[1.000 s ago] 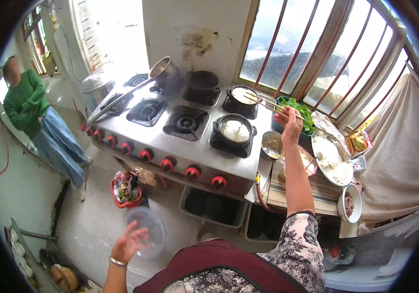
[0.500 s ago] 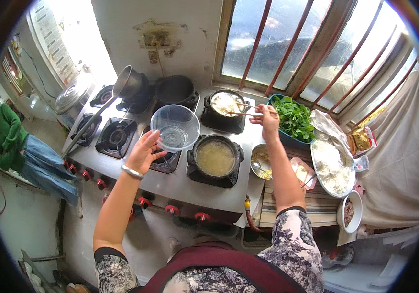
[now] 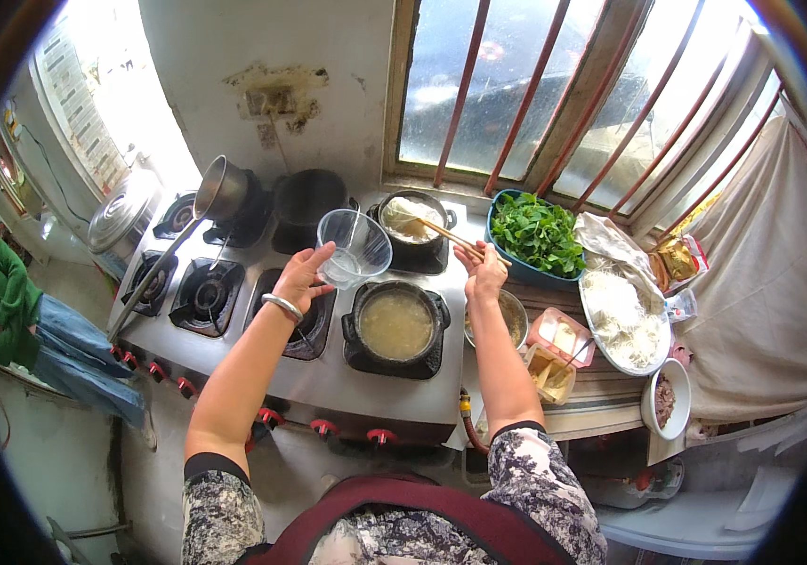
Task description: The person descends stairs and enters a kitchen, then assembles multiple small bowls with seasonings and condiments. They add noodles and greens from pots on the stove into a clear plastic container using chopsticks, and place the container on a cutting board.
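My left hand (image 3: 304, 281) grips the rim of a clear plastic bowl (image 3: 356, 249), now tilted toward the back-right pot. In my right hand (image 3: 485, 273) is a pair of wooden chopsticks (image 3: 447, 234), their tips among white noodles (image 3: 407, 213) at that pot. The black pot (image 3: 387, 204) sits on the rear burner. In front of it, a second black pot (image 3: 396, 325) holds cloudy yellowish broth. Partly hidden behind my right forearm is a metal bowl (image 3: 513, 315).
Right of the stove (image 3: 328, 400) stand a blue basin of green leaves (image 3: 537, 233), a white tray of noodles (image 3: 623, 320), small food containers (image 3: 560, 338) and a bowl of meat (image 3: 665, 400). A long-handled ladle pot (image 3: 222, 188) lies across the left burners. A person in green (image 3: 10, 292) is at far left.
The clear bowl has tilted and stands closer to the rear pot. My right hand has turned, with the chopsticks now sloping down leftward into the noodles. The whole view has shifted a little.
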